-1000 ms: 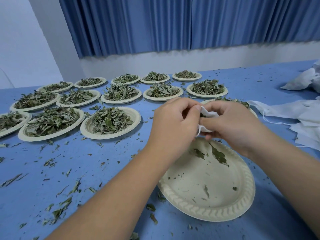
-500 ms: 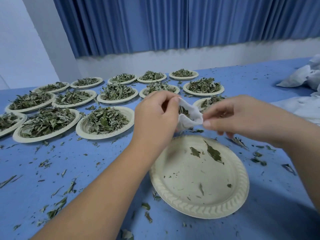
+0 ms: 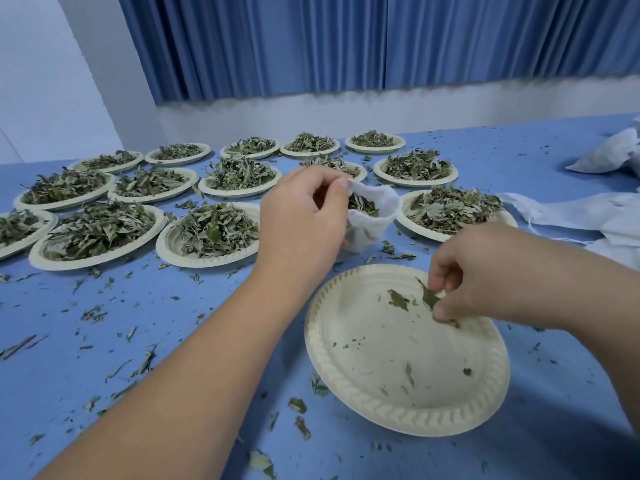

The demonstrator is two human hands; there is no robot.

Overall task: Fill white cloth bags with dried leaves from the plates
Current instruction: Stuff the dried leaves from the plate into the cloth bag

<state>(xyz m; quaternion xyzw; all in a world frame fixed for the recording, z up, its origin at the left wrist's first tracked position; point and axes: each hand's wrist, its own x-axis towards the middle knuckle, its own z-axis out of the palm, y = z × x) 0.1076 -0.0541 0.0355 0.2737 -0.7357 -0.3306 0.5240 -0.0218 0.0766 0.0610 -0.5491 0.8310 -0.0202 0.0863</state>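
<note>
My left hand (image 3: 304, 216) holds a small white cloth bag (image 3: 372, 221) by its rim, mouth open, with dried leaves showing inside. The bag hangs just beyond a nearly bare paper plate (image 3: 398, 407) in front of me. My right hand (image 3: 485, 275) reaches down onto that plate and pinches a dried leaf (image 3: 429, 297) between thumb and fingers. Another leaf (image 3: 398, 301) and a few crumbs lie on the plate. Several plates heaped with leaves (image 3: 214, 230) stand in rows behind.
The blue table (image 3: 138, 323) is strewn with loose leaf bits. A pile of white cloth bags (image 3: 588, 216) lies at the right, with more (image 3: 609, 154) at the far right. A full plate (image 3: 450, 209) stands just right of the held bag. Blue curtains hang behind.
My right hand let go of the bag's rim and dropped to the plate, pinching a leaf. My left hand keeps the bag, now with its mouth open.
</note>
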